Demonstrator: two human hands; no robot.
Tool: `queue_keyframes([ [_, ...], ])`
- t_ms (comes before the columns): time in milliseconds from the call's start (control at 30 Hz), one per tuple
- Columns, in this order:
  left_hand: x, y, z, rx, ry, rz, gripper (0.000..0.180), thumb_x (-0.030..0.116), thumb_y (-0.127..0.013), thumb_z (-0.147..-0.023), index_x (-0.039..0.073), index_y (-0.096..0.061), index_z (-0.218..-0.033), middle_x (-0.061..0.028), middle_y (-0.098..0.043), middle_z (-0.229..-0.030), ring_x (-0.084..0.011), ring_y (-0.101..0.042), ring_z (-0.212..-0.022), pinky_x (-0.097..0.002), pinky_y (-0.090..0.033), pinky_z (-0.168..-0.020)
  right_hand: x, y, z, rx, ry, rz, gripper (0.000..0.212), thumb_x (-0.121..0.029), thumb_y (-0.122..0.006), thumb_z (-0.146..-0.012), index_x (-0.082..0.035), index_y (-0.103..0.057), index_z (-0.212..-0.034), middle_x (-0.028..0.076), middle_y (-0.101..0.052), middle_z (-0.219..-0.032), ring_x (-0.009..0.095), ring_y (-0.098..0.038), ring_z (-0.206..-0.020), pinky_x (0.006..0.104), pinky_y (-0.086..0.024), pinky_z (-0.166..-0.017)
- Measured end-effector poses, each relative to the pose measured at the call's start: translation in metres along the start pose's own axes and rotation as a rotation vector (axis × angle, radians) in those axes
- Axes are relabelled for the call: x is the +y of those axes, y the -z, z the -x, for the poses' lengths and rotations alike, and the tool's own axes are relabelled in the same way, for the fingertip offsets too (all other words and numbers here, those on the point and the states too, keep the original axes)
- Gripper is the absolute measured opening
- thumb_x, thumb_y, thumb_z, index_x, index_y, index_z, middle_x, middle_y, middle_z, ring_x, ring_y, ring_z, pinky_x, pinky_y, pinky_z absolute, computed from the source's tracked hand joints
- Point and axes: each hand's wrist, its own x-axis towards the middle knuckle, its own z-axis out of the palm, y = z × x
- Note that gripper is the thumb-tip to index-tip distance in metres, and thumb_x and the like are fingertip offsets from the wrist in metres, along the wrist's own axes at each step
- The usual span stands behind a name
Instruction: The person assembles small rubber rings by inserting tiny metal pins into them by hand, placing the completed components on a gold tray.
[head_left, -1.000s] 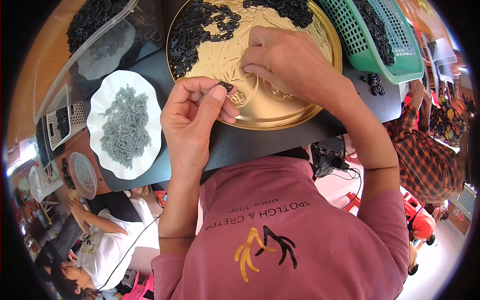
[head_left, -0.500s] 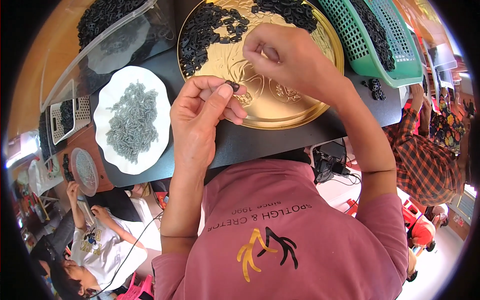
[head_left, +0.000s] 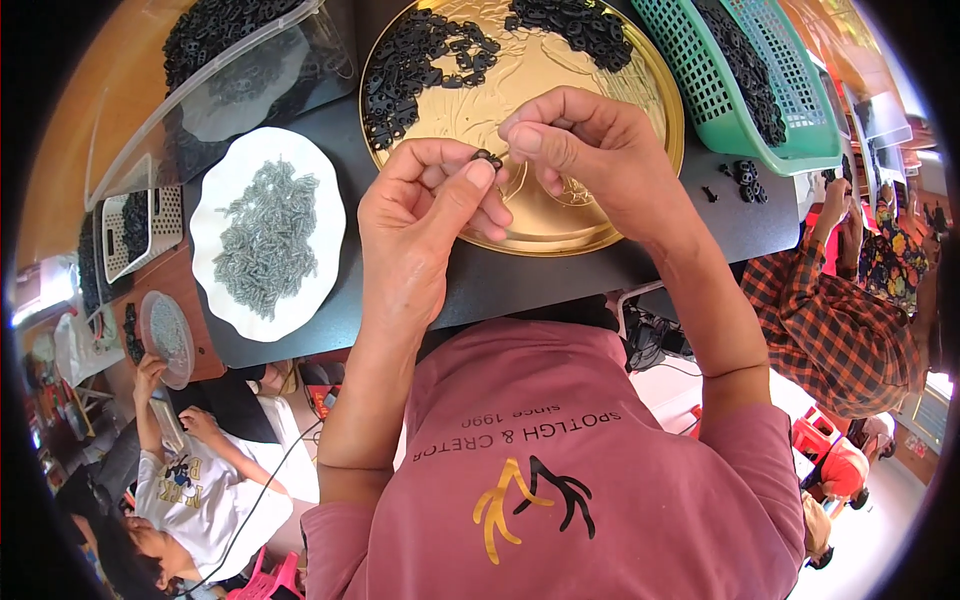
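Observation:
My left hand (head_left: 410, 225) pinches a small black plastic piece (head_left: 487, 158) between thumb and forefinger, above the near part of a round gold tray (head_left: 560, 240). Right beside the piece, my right hand (head_left: 600, 150) has its thumb and forefinger pressed together. Whatever those fingertips hold, if anything, is too small to make out. On the tray lie a heap of black plastic pieces (head_left: 400, 80) at the left and another black heap (head_left: 575, 32) at the back. To the left, a white scalloped plate (head_left: 213, 270) carries a pile of small silvery-grey pins (head_left: 265, 240).
A green basket (head_left: 715, 115) of black parts stands at the right, with a few loose black pieces (head_left: 750, 182) near it. A clear bin (head_left: 180, 125) of black parts is at the upper left. Other people sit at both sides, one in a white shirt (head_left: 215, 485).
My right hand has come down and turned, bringing its fingertips beside the black piece. My left hand has shifted slightly right, still pinching that piece.

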Motion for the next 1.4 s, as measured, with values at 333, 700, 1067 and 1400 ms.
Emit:
queue_keyframes([
  [333,0.002,-0.005,0.002,-0.032,-0.009,-0.012,0.011,0.006,-0.059,-0.091,-0.002,-0.055,-0.098,-0.011,-0.065,-0.086,-0.0118,-0.062,-0.066,-0.023,-0.052,-0.058,0.003,-0.006,0.005,0.044,-0.017,-0.017,0.022,-0.022,-0.07,-0.086,-0.002,-0.067,-0.092,-0.002,-0.061,-0.074,0.002,-0.049,-0.063,0.0181,-0.04,-0.056],
  [700,0.002,-0.005,0.005,-0.022,-0.022,-0.025,0.012,0.005,-0.059,-0.091,-0.002,-0.055,-0.099,-0.0104,-0.065,-0.086,-0.0117,-0.062,-0.066,-0.0234,-0.052,-0.058,0.003,-0.006,0.008,0.084,0.293,0.471,0.017,-0.017,-0.068,-0.086,-0.001,-0.065,-0.089,0.004,-0.062,-0.073,0.01,-0.057,-0.066,0.0243,-0.045,-0.06],
  [1067,0.006,-0.006,0.005,-0.02,-0.035,-0.107,0.009,0.004,-0.062,-0.089,-0.004,-0.058,-0.094,-0.0089,-0.066,-0.078,-0.011,-0.062,-0.063,-0.0227,-0.052,-0.058,0.007,-0.005,-0.002,0.077,0.708,0.805,0.011,-0.012,-0.067,-0.08,-0.004,-0.06,-0.079,0.01,-0.055,-0.073,0.031,-0.058,-0.067,0.0377,-0.047,-0.058],
  [1400,0.0,-0.007,-0.006,-0.001,-0.053,-0.121,0.007,0.002,-0.063,-0.088,-0.004,-0.06,-0.089,-0.0099,-0.066,-0.078,-0.0116,-0.062,-0.061,-0.0226,-0.052,-0.057,0.016,-0.013,-0.004,0.188,0.673,0.768,0.009,-0.01,-0.066,-0.081,-0.003,-0.06,-0.079,0.012,-0.055,-0.072,0.031,-0.058,-0.067,0.0376,-0.046,-0.058],
])
